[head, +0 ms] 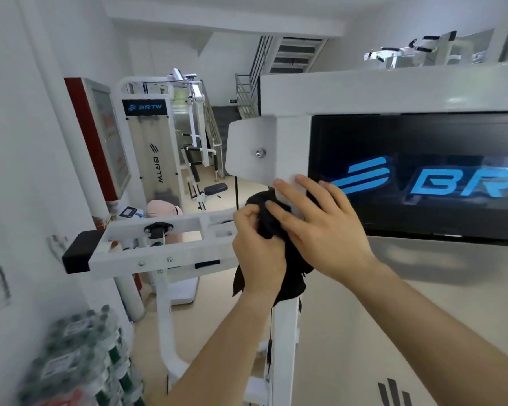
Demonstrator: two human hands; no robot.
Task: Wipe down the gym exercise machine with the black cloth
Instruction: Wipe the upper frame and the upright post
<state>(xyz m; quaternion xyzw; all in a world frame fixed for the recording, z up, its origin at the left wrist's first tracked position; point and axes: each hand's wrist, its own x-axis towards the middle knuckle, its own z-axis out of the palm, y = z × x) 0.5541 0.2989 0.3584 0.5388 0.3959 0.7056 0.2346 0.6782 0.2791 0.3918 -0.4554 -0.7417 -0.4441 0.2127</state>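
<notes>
Cloth is bunched mid-frame against the white post, just left of the logo panel. Left grip clenches it, right grip lies flat on top. I'd press with that flat palm and wipe straight down, refolding once it's grubby.

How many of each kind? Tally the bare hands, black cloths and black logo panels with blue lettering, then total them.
Bare hands: 2, left hand and right hand
Black fabric cloth: 1
Black rectangular logo panels with blue lettering: 2, near one and far one
Total: 5
</notes>
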